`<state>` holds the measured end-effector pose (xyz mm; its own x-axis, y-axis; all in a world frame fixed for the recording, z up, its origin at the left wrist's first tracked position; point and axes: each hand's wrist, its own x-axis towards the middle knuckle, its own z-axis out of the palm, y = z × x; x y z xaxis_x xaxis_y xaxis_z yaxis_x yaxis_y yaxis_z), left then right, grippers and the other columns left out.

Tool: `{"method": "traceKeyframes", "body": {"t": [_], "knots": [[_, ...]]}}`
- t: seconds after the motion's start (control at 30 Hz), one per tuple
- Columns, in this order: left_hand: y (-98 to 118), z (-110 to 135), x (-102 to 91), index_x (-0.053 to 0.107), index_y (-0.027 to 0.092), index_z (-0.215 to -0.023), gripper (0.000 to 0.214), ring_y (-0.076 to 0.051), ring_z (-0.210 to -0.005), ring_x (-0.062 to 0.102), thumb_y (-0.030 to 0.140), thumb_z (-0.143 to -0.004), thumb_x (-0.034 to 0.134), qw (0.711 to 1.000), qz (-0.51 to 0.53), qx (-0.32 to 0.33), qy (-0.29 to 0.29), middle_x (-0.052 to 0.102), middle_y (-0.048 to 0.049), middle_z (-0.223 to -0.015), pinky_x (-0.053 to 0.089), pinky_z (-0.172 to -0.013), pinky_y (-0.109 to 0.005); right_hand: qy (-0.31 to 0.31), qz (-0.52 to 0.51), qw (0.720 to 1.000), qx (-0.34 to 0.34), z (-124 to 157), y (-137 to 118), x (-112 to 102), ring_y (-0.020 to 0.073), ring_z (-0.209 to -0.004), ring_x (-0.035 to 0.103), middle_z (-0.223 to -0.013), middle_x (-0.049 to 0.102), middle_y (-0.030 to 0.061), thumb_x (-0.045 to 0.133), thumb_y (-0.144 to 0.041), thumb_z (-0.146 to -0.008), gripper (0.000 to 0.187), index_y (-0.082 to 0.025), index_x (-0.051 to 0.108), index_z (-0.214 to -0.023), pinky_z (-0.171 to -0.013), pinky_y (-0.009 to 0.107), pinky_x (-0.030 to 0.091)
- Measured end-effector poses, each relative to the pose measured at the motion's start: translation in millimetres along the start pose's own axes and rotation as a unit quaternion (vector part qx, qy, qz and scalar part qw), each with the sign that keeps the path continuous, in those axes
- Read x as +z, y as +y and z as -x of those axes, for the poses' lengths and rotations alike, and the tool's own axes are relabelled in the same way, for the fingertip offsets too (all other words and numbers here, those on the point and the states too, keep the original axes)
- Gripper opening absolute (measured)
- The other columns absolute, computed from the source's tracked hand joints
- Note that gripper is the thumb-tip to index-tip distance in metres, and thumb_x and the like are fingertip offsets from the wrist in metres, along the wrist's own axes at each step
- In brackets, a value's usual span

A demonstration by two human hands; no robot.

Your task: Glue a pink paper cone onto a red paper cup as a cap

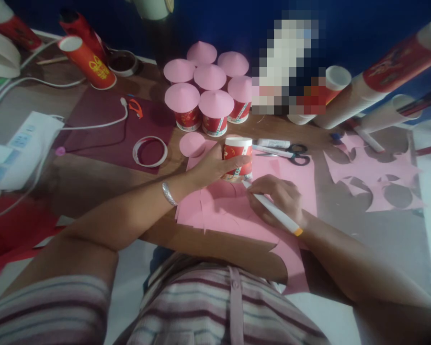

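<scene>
My left hand [217,165] is wrapped round a red patterned paper cup [233,149] with a white end facing up. The cup is over a stack of pink paper sheets [219,206]. In my right hand [278,196] is a white pen [273,211] with an orange end. Its tip is close to the cup's lower edge; whether it touches the paper cannot be made out. A pink paper disc [192,144] lies left of the cup. Behind stand several red cups topped with pink paper cones [215,103].
Black-handled scissors [299,154] and a glue stick [273,143] lie behind the paper. Pink offcuts with round holes [373,179] are at right, near cardboard tubes [348,105]. A tape roll [150,152], white cables and a power strip [25,148] are at left.
</scene>
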<state>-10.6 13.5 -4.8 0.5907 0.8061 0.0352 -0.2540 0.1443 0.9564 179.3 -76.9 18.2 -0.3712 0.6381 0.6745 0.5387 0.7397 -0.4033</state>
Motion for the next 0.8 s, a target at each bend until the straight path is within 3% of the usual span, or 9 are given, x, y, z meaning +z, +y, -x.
{"method": "traceKeyframes", "body": {"t": [0.8], "knots": [[2.9,0.2,1.5,0.062,0.017,-0.095,0.044,-0.009,-0.068,0.057,0.049,-0.08,0.088,1.0,0.014,-0.011,0.001,0.063,0.0008,-0.08,0.049,-0.061,-0.021,-0.004,0.003,1.0,-0.004,1.1,0.5,0.6,0.0121,-0.063,0.067,-0.079,0.069,-0.0016,0.069,-0.007,-0.09,0.02,-0.022,0.06,-0.1,-0.056,0.023,0.054]]}}
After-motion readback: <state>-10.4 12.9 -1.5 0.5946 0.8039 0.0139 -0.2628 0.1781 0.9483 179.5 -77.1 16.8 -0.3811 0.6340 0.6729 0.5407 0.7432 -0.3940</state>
